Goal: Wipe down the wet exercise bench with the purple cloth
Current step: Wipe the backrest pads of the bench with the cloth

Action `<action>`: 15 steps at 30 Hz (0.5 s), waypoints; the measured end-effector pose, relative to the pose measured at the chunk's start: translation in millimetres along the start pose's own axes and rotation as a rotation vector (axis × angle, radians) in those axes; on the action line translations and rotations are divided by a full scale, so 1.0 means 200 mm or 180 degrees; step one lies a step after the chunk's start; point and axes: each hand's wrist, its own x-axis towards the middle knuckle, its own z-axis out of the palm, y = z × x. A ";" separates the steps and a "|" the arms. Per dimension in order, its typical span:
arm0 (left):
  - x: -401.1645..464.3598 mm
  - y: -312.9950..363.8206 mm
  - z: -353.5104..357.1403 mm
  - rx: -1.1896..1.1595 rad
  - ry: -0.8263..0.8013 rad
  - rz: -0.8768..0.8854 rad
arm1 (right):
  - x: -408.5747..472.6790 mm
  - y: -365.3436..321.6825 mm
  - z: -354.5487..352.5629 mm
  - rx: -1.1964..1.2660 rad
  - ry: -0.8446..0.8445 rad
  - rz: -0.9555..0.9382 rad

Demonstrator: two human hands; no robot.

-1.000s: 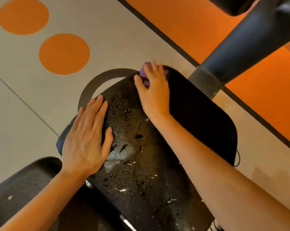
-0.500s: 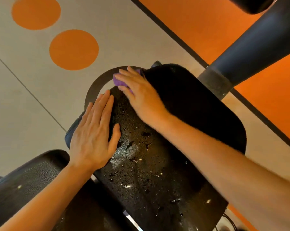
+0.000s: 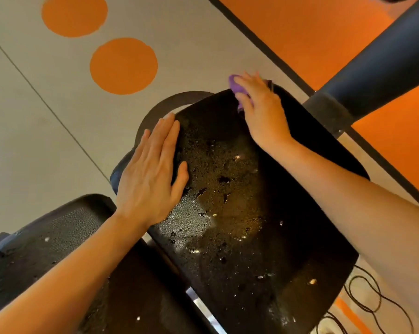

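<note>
The black padded bench seat (image 3: 239, 213) fills the middle of the view, beaded with water drops. My right hand (image 3: 261, 109) presses the purple cloth (image 3: 236, 86) onto the seat's far edge; most of the cloth is hidden under my fingers. My left hand (image 3: 153, 172) lies flat, fingers together, on the seat's left edge and holds nothing. A second black pad (image 3: 59, 249), also wet, sits at the lower left, partly under my left forearm.
A thick dark machine tube (image 3: 377, 68) slants down from the upper right to a post beside the seat. Thin black cables (image 3: 372, 302) lie on the floor at the lower right. The floor is grey with orange circles (image 3: 124, 66) and an orange zone.
My right hand has slid the purple cloth to the right along the seat's far edge, back from its left corner. My left hand stays flat on the left edge.
</note>
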 end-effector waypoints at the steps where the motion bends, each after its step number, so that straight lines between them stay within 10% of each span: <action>1: 0.00 0.00 0.00 0.0005 -0.0008 0.0017 | 0.03 0.03 -0.01 0.0041 0.0144 0.0300; 15: -0.24 0.12 0.04 -0.0171 -0.0028 -0.0566 | -0.54 -0.02 -0.03 -0.0812 -0.0196 -0.0397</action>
